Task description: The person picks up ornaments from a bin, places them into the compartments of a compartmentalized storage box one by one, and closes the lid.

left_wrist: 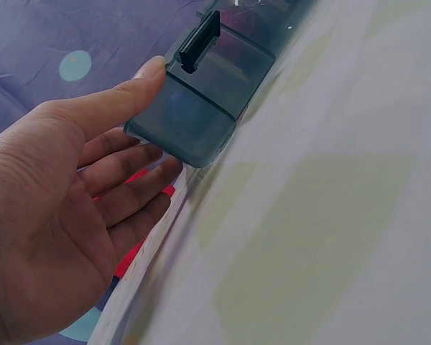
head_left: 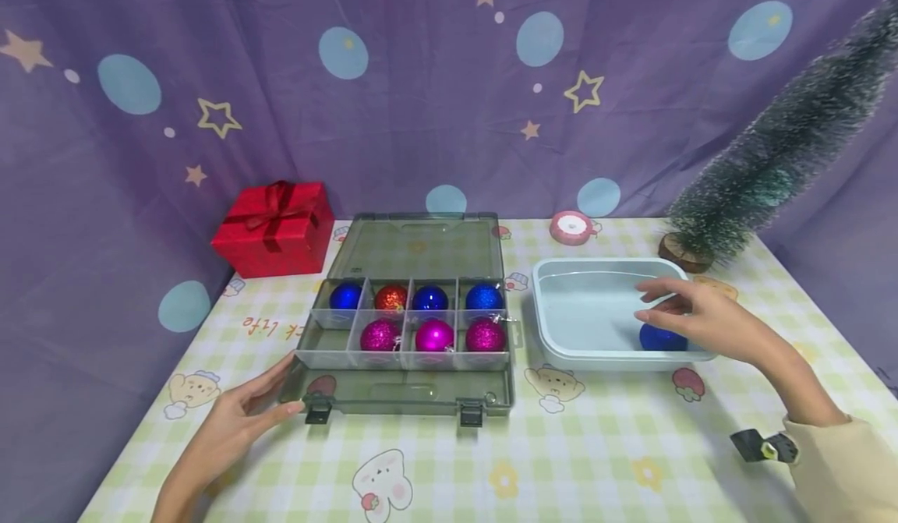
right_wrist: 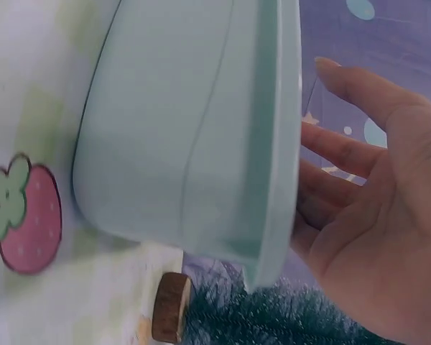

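An organizer box [head_left: 400, 390] of smoky clear plastic lies with its lid [head_left: 421, 246] folded back. Its rear row holds a matte blue ball [head_left: 346, 297], a red glitter ball [head_left: 390, 298] and two more blue balls; three magenta balls [head_left: 435, 335] sit in the front row. My left hand [head_left: 235, 422] touches the box's front left corner, thumb at the front, fingers extended along the side. Over the right end of a pale blue tub [head_left: 582, 359], my right hand [head_left: 708, 324] hovers with loosely bent fingers, holding nothing. Below it in the tub rests a blue ball [head_left: 662, 339], partly hidden.
A red gift box [head_left: 273, 231] with a dark red bow stands at the back left. Behind the tub lies a pink ribbon spool [head_left: 570, 227]. A small frosted tree [head_left: 772, 157] on a wooden base rises at the back right. Two black latches [head_left: 471, 415] jut from the organizer's front.
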Motion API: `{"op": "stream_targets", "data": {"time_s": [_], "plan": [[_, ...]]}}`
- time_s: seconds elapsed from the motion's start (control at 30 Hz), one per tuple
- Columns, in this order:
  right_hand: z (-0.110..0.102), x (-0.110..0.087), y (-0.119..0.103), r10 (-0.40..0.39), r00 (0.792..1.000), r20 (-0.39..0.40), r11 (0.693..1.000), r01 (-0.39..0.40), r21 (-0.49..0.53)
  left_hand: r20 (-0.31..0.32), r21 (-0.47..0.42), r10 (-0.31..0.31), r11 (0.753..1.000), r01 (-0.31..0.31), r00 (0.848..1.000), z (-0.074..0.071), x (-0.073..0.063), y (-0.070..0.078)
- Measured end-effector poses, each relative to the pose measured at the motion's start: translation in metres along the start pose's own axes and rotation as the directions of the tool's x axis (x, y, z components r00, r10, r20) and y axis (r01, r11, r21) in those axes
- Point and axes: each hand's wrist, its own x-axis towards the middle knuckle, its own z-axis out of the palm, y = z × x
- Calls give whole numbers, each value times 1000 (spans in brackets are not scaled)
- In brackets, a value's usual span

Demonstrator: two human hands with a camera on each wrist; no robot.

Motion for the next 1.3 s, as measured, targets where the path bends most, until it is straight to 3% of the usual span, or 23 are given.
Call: {"op": "stream_targets", "data": {"time_s": [0.3, 0.87, 1.3], "plan": [[-10, -4, -1, 61, 998, 21, 996, -60, -65, -2, 9, -3, 1000, 3, 1000, 1, -2, 0], [-5, -4, 0, 49, 999, 6, 979, -47, -199, -2, 6, 0, 1000, 0, 1000, 0, 0, 1], [-5, -2, -8, 199, 976, 89, 949, -169, -267, 11, -27, -9, 1000, 10, 1000, 0, -1, 2]]}}
